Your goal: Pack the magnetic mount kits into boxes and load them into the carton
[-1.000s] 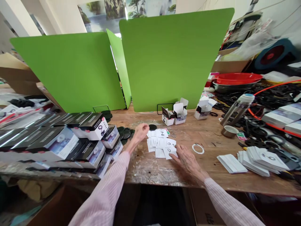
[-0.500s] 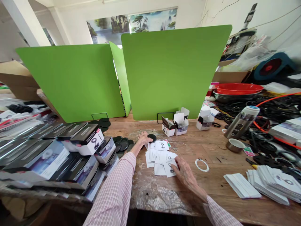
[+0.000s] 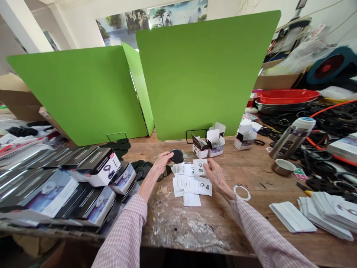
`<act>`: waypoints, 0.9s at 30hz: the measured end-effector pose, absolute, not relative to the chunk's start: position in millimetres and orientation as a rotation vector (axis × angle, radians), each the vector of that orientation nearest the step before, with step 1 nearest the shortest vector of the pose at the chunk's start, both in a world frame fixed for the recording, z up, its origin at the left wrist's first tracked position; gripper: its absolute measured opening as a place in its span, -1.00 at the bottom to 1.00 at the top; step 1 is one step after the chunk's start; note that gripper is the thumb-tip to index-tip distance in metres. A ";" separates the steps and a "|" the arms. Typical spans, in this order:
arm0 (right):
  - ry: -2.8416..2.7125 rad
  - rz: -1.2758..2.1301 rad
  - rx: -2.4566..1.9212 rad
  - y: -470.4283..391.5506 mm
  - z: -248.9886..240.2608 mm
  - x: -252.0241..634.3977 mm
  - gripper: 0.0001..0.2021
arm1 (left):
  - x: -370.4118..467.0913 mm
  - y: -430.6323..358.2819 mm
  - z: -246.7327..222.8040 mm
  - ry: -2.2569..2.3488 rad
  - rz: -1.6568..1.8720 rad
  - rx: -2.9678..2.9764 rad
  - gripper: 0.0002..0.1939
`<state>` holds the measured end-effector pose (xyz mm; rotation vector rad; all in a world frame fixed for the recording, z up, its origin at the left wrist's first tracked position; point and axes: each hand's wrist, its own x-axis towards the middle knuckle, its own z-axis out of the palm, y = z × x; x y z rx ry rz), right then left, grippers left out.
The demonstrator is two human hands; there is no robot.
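Between the thumb and fingers of my left hand (image 3: pixel 162 163) is a round black disc (image 3: pixel 176 156), tilted up off the table. My right hand (image 3: pixel 216 174) pinches a small white leaflet (image 3: pixel 199 166) with a dark printed picture, lifted above the others. Below both hands lies a loose spread of white leaflets (image 3: pixel 187 184) on the wooden table. Beyond them stand open small boxes (image 3: pixel 215 144) with their flaps up. More black discs (image 3: pixel 142 170) lie left of my left hand, partly hidden by the forearm.
Packed product boxes (image 3: pixel 100 165) are stacked at the left. A green partition (image 3: pixel 200 82) stands at the back. To the right are a white ring (image 3: pixel 242 192), a steel flask (image 3: pixel 292 137), a metal cup (image 3: pixel 283 167) and stacks of folded leaflets (image 3: pixel 292 216).
My left hand has raised the black disc from the table. My right hand has taken a leaflet from the spread and moved it away from me, nearer the disc. The view has shifted slightly.
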<state>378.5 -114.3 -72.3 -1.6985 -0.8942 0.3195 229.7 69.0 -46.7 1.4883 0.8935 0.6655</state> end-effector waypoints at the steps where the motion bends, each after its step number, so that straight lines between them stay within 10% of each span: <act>1: -0.858 0.334 -1.677 -105.4 -73.5 376.6 -0.74 | 232.4 63.8 -46.3 0.861 0.648 1.467 -0.65; 13: -0.633 0.279 -1.557 -137.9 -76.0 403.9 -0.52 | 352.1 3.0 -38.2 0.958 0.767 1.517 -0.43; 27: -0.588 0.366 -1.727 -281.8 -72.3 388.4 -0.59 | 313.6 8.4 -2.3 0.977 1.049 1.593 -0.77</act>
